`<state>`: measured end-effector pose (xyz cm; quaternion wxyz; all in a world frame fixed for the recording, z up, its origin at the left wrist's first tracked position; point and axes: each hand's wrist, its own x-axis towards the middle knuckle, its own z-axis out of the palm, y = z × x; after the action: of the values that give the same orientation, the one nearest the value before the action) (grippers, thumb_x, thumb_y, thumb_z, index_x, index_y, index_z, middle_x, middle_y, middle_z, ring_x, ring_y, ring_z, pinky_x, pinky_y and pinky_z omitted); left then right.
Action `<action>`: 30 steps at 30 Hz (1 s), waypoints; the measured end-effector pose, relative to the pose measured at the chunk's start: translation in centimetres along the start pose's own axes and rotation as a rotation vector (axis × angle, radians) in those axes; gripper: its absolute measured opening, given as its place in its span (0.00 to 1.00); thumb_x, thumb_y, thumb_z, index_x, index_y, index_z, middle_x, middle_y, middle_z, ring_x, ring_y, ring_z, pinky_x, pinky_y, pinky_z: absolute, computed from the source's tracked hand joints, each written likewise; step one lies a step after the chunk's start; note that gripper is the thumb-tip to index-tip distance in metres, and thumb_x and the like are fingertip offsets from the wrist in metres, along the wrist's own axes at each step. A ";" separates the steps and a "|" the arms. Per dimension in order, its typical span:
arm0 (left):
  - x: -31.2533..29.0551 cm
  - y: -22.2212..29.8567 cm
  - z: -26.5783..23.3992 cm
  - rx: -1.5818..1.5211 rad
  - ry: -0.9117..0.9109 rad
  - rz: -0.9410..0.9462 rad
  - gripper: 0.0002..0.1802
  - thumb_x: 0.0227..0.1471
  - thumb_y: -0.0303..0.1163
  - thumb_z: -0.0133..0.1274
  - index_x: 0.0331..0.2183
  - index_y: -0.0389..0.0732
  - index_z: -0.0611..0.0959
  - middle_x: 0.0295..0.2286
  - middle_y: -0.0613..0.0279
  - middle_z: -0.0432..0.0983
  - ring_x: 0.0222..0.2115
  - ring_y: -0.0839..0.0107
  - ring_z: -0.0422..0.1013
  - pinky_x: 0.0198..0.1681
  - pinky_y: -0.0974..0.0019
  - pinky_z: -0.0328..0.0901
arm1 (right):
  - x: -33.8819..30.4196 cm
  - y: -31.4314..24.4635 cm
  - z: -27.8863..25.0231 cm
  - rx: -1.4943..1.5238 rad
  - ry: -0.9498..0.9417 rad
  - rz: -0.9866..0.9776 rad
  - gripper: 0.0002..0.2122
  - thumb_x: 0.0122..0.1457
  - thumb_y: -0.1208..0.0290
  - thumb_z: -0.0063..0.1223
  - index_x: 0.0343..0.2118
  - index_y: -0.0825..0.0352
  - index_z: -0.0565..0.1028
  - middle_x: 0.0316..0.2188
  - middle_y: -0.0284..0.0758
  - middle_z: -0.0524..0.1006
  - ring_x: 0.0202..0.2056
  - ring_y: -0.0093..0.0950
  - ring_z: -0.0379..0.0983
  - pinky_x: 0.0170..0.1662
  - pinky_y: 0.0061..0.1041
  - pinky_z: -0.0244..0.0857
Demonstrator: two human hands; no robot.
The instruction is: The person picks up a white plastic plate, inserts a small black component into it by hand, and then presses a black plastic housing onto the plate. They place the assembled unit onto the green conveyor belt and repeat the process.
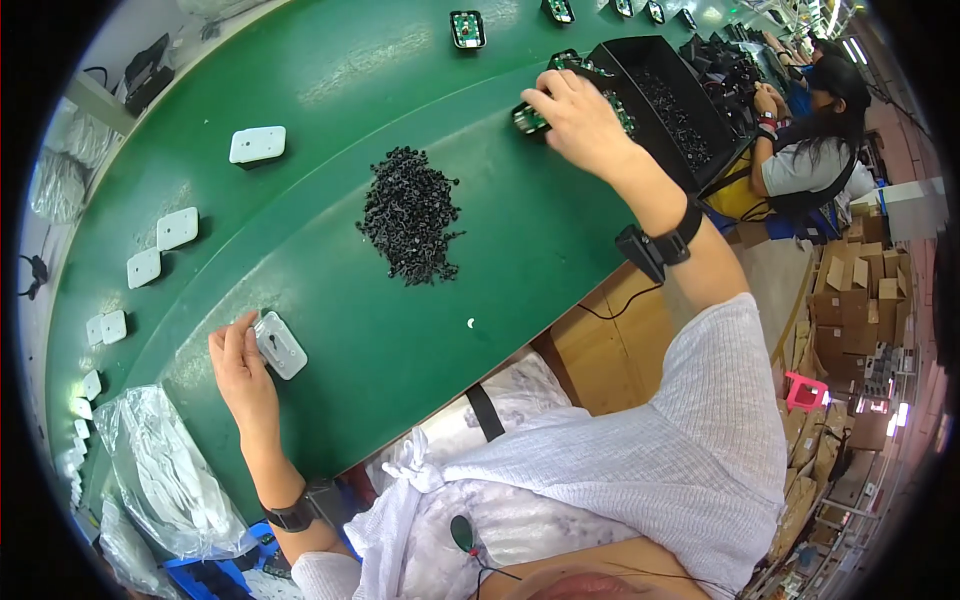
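Note:
My left hand point(240, 368) is at the lower left of the green table, its bent fingers at the left edge of a pale plastic housing point(281, 346). That housing lies tilted, with slots in its face. Far to the right, my right hand point(580, 118) reaches over a small group of green circuit boards. Its fingers close around one circuit board point(527, 119), partly hidden by the hand. Another circuit board point(620, 112) shows beside the knuckles, against a black bin point(625, 60). Between my hands lies a heap of small black parts point(408, 215).
Along the curved far strip sit white housings point(258, 145) and black casings with boards point(467, 30). A plastic bag point(170, 470) lies at lower left. A small white scrap point(471, 323) is near the front edge. A co-worker point(815, 130) sits past the bin.

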<state>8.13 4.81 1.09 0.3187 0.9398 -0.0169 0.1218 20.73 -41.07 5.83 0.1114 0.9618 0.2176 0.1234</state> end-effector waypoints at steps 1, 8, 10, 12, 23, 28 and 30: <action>-0.3 0.6 -0.1 0.000 -0.001 -0.002 0.10 0.57 0.27 0.46 0.40 0.38 0.78 0.30 0.65 0.65 0.24 0.78 0.61 0.26 0.74 0.59 | -0.5 -0.9 -0.4 0.246 0.047 0.027 0.24 0.43 0.78 0.55 0.48 0.65 0.69 0.38 0.37 0.67 0.45 0.36 0.64 0.50 0.30 0.62; -2.4 4.3 1.3 0.334 0.043 0.054 0.32 0.47 0.40 0.59 0.50 0.37 0.68 0.40 0.49 0.65 0.41 0.49 0.62 0.45 0.53 0.59 | -5.6 -5.6 -1.6 1.394 -0.235 0.506 0.14 0.54 0.67 0.56 0.42 0.64 0.71 0.24 0.30 0.71 0.22 0.20 0.67 0.25 0.23 0.62; -2.3 4.5 1.5 0.338 0.032 0.100 0.31 0.46 0.36 0.59 0.51 0.38 0.68 0.40 0.48 0.66 0.41 0.49 0.63 0.46 0.54 0.59 | -6.1 -5.5 -2.4 1.025 -0.281 0.564 0.11 0.54 0.66 0.56 0.38 0.64 0.72 0.23 0.30 0.72 0.21 0.22 0.68 0.24 0.23 0.62; -2.4 4.1 1.4 0.300 0.023 0.131 0.31 0.46 0.32 0.58 0.52 0.38 0.68 0.40 0.48 0.67 0.41 0.49 0.63 0.46 0.54 0.59 | -7.1 -5.5 -2.3 0.654 -0.322 0.606 0.09 0.55 0.66 0.56 0.35 0.64 0.74 0.23 0.31 0.74 0.21 0.23 0.69 0.24 0.22 0.62; -3.8 5.8 1.4 -0.017 -0.118 0.321 0.32 0.39 0.19 0.57 0.50 0.41 0.73 0.41 0.55 0.72 0.44 0.55 0.66 0.50 0.56 0.58 | -9.3 -11.0 -3.2 0.656 0.217 0.440 0.18 0.48 0.77 0.59 0.44 0.68 0.72 0.40 0.40 0.75 0.43 0.35 0.71 0.47 0.28 0.64; -4.4 4.6 1.2 -0.173 -0.057 0.245 0.30 0.40 0.16 0.54 0.50 0.40 0.73 0.43 0.54 0.72 0.46 0.55 0.66 0.51 0.58 0.59 | -6.1 -17.8 -6.5 0.970 0.164 -0.025 0.18 0.46 0.81 0.59 0.43 0.69 0.73 0.47 0.40 0.74 0.47 0.36 0.70 0.51 0.30 0.63; -4.8 3.9 1.0 -0.331 -0.009 0.153 0.29 0.43 0.13 0.50 0.50 0.40 0.72 0.46 0.54 0.71 0.48 0.56 0.66 0.52 0.60 0.61 | -4.1 -20.7 -7.2 1.017 0.165 -0.199 0.18 0.44 0.81 0.59 0.42 0.67 0.75 0.46 0.38 0.75 0.45 0.38 0.70 0.49 0.31 0.64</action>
<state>3.23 0.86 1.44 0.4588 0.8710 -0.1095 0.1373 6.99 -23.54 6.32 -0.3761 0.8560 0.3485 0.0664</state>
